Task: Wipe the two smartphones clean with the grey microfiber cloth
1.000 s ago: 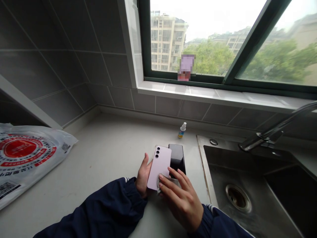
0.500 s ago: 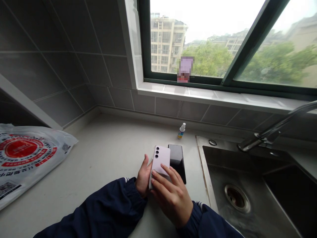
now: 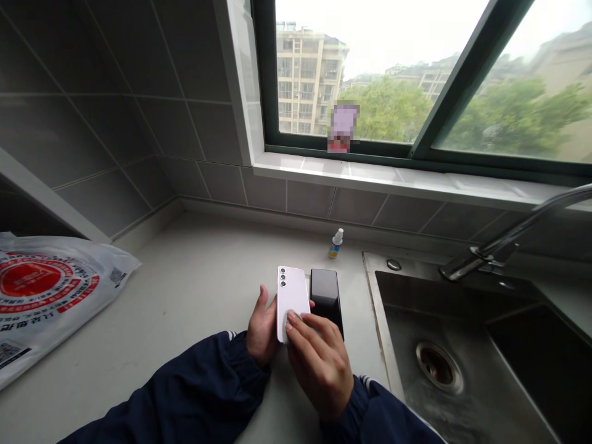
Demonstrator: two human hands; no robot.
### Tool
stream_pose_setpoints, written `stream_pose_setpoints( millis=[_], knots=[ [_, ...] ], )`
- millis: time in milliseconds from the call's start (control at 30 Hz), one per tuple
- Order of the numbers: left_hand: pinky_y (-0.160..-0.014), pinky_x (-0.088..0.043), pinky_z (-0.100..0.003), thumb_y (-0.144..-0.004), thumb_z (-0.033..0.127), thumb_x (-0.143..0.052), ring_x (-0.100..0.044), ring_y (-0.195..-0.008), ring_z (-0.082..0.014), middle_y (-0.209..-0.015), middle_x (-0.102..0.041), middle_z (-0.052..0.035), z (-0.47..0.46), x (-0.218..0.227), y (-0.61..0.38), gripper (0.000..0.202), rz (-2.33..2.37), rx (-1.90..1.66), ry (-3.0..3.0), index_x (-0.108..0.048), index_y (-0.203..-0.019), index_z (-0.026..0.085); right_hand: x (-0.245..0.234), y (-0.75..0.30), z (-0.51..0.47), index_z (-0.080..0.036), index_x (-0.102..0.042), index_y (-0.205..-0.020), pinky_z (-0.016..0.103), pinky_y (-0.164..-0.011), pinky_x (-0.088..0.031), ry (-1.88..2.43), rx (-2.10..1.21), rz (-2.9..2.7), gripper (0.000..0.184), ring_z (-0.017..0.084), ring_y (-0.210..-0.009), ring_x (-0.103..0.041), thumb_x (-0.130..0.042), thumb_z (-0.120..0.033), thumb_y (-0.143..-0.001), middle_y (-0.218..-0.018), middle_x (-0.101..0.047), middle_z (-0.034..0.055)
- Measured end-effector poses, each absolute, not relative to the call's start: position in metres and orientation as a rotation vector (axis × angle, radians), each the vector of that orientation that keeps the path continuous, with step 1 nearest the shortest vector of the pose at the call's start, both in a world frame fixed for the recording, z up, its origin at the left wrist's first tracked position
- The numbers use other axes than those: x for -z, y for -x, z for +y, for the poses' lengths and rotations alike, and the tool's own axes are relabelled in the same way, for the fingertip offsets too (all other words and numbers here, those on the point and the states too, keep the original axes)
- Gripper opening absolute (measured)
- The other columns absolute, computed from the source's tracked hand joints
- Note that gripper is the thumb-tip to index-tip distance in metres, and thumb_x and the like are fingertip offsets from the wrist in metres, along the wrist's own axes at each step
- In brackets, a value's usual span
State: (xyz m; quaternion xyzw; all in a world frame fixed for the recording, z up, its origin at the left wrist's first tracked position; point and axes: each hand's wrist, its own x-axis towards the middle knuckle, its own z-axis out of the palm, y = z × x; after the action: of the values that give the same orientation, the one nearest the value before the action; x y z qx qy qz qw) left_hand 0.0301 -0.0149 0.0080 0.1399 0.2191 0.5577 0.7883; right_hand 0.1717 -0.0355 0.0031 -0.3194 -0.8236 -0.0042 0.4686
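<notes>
A pale pink smartphone [image 3: 292, 290] is held in my left hand [image 3: 263, 327], back side up, its three camera lenses at the upper left. The left thumb sticks up beside it, and fingertips show at its right edge. My right hand [image 3: 324, 361] presses a small greyish-white cloth [image 3: 287, 322] onto the lower part of the phone's back; most of the cloth is hidden under the fingers. Just right of the held phone, a black phone or small tablet [image 3: 325, 293] lies on the counter, its lower part covered by my right hand.
On the white counter [image 3: 194, 265], a small spray bottle [image 3: 335, 246] stands near the back wall. A printed plastic bag [image 3: 50, 290] lies at the left. To the right are a steel sink [image 3: 393, 333] and a faucet [image 3: 490, 250]. A window [image 3: 383, 117] is behind.
The pink phone has shifted slightly left and away from the black device. My right fingers have drawn together over the cloth, which now shows on the phone's back.
</notes>
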Motion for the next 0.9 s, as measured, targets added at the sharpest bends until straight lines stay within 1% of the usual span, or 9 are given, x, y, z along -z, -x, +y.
stream_pose_setpoints(
  millis=[100,233,367,400,533,633,733,833,900],
  knots=[
    [-0.102,-0.042,-0.044,-0.094,0.064,-0.032,-0.064,-0.108,-0.0316,-0.114,-0.068,-0.0199,-0.013,-0.004,-0.029,0.074,0.459,-1.220,-0.300,-0.051,-0.135,0.006,-0.001,-0.175,-0.033,-0.019,-0.063,-0.124,0.043,-0.091,-0.056,0.760,-0.046,-1.979,0.040,0.025,-0.111,-0.063,-0.062,-0.005,-0.087,-0.125,-0.068,0.0081],
    [-0.093,-0.048,-0.048,-0.095,0.057,-0.039,-0.064,-0.107,-0.0318,-0.122,-0.066,-0.0156,-0.009,0.003,-0.026,0.060,0.493,-1.183,-0.298,-0.046,-0.141,0.018,0.001,-0.179,-0.029,-0.020,-0.061,-0.128,0.044,-0.093,-0.056,0.755,-0.163,-1.900,0.049,0.026,-0.113,-0.062,-0.060,0.002,-0.085,-0.124,-0.068,0.0090],
    [-0.082,-0.053,-0.046,-0.094,0.052,-0.044,-0.064,-0.105,-0.0319,-0.125,-0.064,-0.0181,-0.006,0.002,-0.024,0.053,0.622,-1.106,-0.345,-0.054,-0.132,0.016,-0.004,-0.182,-0.027,-0.021,-0.063,-0.125,0.044,-0.090,-0.056,0.772,-0.288,-1.776,0.047,0.026,-0.110,-0.063,-0.058,0.003,-0.085,-0.118,-0.069,0.0100],
    [-0.080,-0.054,-0.045,-0.094,0.051,-0.045,-0.065,-0.104,-0.0314,-0.125,-0.063,-0.0178,-0.006,0.001,-0.024,0.051,0.650,-1.114,-0.367,-0.054,-0.132,0.017,-0.006,-0.183,-0.028,-0.021,-0.064,-0.123,0.043,-0.089,-0.057,0.778,-0.326,-1.739,0.044,0.026,-0.108,-0.064,-0.058,0.002,-0.085,-0.115,-0.070,0.0099],
    [-0.077,-0.055,-0.046,-0.094,0.046,-0.048,-0.067,-0.095,-0.0285,-0.119,-0.064,-0.0120,-0.006,-0.002,-0.025,0.047,0.670,-1.159,-0.467,-0.046,-0.137,0.028,-0.009,-0.187,-0.031,-0.022,-0.068,-0.114,0.037,-0.082,-0.057,0.885,-0.519,-1.592,0.029,0.023,-0.096,-0.068,-0.059,-0.009,-0.089,-0.106,-0.070,0.0079],
    [-0.078,-0.054,-0.046,-0.095,0.046,-0.046,-0.066,-0.090,-0.0241,-0.109,-0.064,-0.0079,-0.006,-0.003,-0.026,0.047,0.663,-1.211,-0.505,-0.042,-0.140,0.032,-0.002,-0.189,-0.032,-0.021,-0.070,-0.105,0.030,-0.071,-0.058,1.048,-0.738,-1.392,0.019,0.019,-0.078,-0.070,-0.068,-0.022,-0.086,-0.093,-0.071,0.0049],
    [-0.081,-0.052,-0.042,-0.097,0.051,-0.038,-0.064,-0.097,-0.0235,-0.109,-0.066,-0.0080,-0.006,-0.005,-0.027,0.051,0.659,-1.265,-0.533,-0.033,-0.145,0.035,0.008,-0.188,-0.029,-0.019,-0.067,-0.101,0.026,-0.063,-0.055,1.136,-0.920,-1.225,0.023,0.017,-0.069,-0.068,-0.073,-0.032,-0.083,-0.085,-0.071,0.0036],
    [-0.087,-0.048,-0.039,-0.097,0.056,-0.033,-0.062,-0.109,-0.0239,-0.115,-0.067,-0.0090,-0.007,-0.009,-0.028,0.056,0.618,-1.277,-0.545,-0.024,-0.149,0.037,0.013,-0.186,-0.023,-0.018,-0.064,-0.099,0.025,-0.066,-0.055,1.122,-1.026,-1.168,0.027,0.018,-0.075,-0.069,-0.070,-0.040,-0.085,-0.085,-0.072,0.0053],
    [-0.091,-0.045,-0.040,-0.097,0.058,-0.033,-0.063,-0.110,-0.0241,-0.117,-0.067,-0.0091,-0.009,-0.011,-0.028,0.059,0.583,-1.268,-0.533,-0.021,-0.151,0.038,0.014,-0.184,-0.020,-0.017,-0.064,-0.098,0.026,-0.067,-0.055,1.107,-1.102,-1.135,0.030,0.019,-0.076,-0.069,-0.069,-0.044,-0.085,-0.085,-0.073,0.0062]
  ],
)
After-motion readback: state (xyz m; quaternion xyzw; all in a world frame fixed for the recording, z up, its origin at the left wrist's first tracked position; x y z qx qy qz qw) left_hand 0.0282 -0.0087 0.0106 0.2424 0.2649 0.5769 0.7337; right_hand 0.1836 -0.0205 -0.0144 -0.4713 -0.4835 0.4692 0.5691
